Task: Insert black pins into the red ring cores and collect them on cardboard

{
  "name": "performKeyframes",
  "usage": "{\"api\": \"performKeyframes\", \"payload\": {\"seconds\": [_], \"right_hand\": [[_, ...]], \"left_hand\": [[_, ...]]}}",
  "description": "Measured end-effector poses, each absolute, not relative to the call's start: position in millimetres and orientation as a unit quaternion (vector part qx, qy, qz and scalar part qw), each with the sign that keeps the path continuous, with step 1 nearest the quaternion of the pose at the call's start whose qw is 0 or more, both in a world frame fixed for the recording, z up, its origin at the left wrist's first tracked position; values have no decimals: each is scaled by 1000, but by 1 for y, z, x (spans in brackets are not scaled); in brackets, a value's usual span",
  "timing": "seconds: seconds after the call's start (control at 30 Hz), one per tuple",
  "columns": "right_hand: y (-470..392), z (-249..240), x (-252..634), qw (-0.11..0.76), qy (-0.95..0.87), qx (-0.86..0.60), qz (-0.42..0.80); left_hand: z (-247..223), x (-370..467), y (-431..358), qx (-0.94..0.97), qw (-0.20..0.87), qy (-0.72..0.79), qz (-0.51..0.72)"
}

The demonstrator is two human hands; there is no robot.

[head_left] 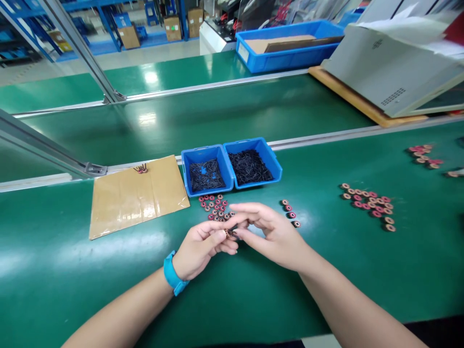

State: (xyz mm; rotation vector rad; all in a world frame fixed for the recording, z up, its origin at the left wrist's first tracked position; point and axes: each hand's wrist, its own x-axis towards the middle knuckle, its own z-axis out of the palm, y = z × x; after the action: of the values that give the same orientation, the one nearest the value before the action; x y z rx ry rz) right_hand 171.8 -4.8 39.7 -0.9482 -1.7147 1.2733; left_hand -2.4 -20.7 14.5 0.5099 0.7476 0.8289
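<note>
My left hand (205, 245), with a teal band at the wrist, pinches a small copper-and-black ring coil (228, 233) between thumb and fingertips. My right hand (270, 234) meets it from the other side, thumb and fingers closed at the coil on a small dark piece too hidden to name. Just beyond the hands lies a loose group of red and copper ring coils (216, 205), partly covered by my fingers. Behind them two blue bins stand side by side. The left bin (229, 187) and the right bin (278, 175) hold many thin black pieces.
To the left lies a flat cardboard sheet (134, 208) with a few wired coils (141, 168) on it. A short row of coils (291, 215) sits right of my hands, and a larger cluster (371, 200) farther right. A metal rail (322, 137) runs behind.
</note>
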Motion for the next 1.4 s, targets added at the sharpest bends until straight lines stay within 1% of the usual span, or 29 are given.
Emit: {"api": "performKeyframes", "payload": {"seconds": [0.07, 0.13, 0.2, 0.27, 0.3, 0.37, 0.4, 0.5, 0.53, 0.57, 0.63, 0.8, 0.93, 1.13, 1.23, 1.4], "right_hand": [[-4, 42, 176, 380, -664, -373, 525], [-2, 44, 181, 381, -656, -392, 520], [5, 45, 185, 396, -658, -421, 482], [19, 44, 185, 403, -680, -453, 412], [28, 43, 183, 392, -702, -467, 367], [50, 42, 173, 333, -768, -480, 263], [61, 42, 165, 283, -807, -475, 209], [90, 44, 137, 80, -894, -437, 63], [97, 45, 128, 28, -904, -425, 32], [102, 46, 119, -9, -909, -418, 12], [109, 46, 106, -38, -912, -409, -4], [121, 37, 90, -55, -914, -403, 0], [129, 31, 90, -53, -914, -400, 28], [132, 38, 99, -19, -914, -402, 50], [131, 42, 106, 1, -908, -415, 62], [129, 46, 118, 51, -891, -444, 80]], "left_hand": [[14, -2, -22, 232, 821, 349, 389], [14, -2, -22, 224, 821, 349, 394], [18, -3, -20, 223, 813, 348, 410], [25, -10, -14, 234, 793, 344, 444], [29, -16, -9, 243, 778, 342, 467], [38, -34, 3, 267, 737, 345, 516], [41, -46, 10, 281, 713, 354, 536], [41, -90, 31, 304, 625, 432, 575], [39, -106, 37, 304, 592, 471, 579], [35, -122, 42, 304, 559, 514, 575], [27, -150, 51, 297, 491, 580, 578], [11, -186, 64, 314, 399, 649, 566], [2, -188, 82, 378, 332, 701, 506], [-2, -189, 100, 484, 195, 754, 400], [0, -190, 100, 506, 146, 770, 360], [13, -173, 82, 507, 78, 787, 344]]}}
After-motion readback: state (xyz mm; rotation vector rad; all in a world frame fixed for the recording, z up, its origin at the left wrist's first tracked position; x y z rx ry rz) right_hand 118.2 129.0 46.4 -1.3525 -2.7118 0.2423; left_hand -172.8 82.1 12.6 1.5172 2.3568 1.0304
